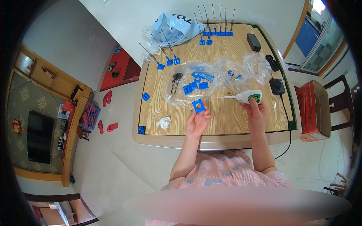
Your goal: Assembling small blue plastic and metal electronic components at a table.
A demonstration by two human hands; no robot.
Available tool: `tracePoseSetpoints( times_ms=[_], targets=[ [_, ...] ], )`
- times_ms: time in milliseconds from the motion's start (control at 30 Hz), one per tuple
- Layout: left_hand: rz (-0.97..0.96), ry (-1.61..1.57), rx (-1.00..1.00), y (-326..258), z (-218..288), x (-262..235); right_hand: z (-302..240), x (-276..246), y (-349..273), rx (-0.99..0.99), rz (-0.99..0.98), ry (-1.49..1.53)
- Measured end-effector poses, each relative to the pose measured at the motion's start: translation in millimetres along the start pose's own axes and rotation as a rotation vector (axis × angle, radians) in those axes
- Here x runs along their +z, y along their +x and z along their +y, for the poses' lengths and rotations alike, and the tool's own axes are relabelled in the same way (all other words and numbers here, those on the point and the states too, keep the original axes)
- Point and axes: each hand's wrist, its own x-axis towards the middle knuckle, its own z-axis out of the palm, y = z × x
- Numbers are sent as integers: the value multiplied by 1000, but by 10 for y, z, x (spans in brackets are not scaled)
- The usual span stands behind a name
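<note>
Between the fingers of my left hand (198,124) is a square blue plastic piece (200,110) with a round hole, held above the near part of the table. My right hand (258,113) grips a white glue bottle (244,96) with a green label; its long thin nozzle points left toward the blue piece, apart from it. Beyond my left hand, an opened clear plastic bag (169,98) carries several blue pieces (203,86) and dark springs on thin rods (176,80). Another clear bag (243,81) with small blue parts (230,73) lies beyond the bottle.
Spring rods on blue bases (209,42) stand in several places along the far edge and far left (169,62). A light-blue bag (175,28) sits behind them. Crumpled tissue (163,122), a loose blue piece (146,96), a black box (253,42) and a corded black adapter (277,86) lie around.
</note>
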Motion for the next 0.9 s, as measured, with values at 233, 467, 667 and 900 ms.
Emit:
tracePoseSetpoints(
  times_ms=[233, 467, 667, 900],
  targets=[
    [-9, 14, -3, -12, -6, 13, 33, 52, 0, 27, 1, -21],
    [-2, 26, 8, -17, -22, 45, 8, 105, 2, 21, -10, -39],
    [-34, 44, 3, -10, -33, -11, 5, 132, 4, 17, 2, -58],
    [-13, 39, -7, -9, -64, 19, 15, 55, 19, 14, -16, -44]
  ],
)
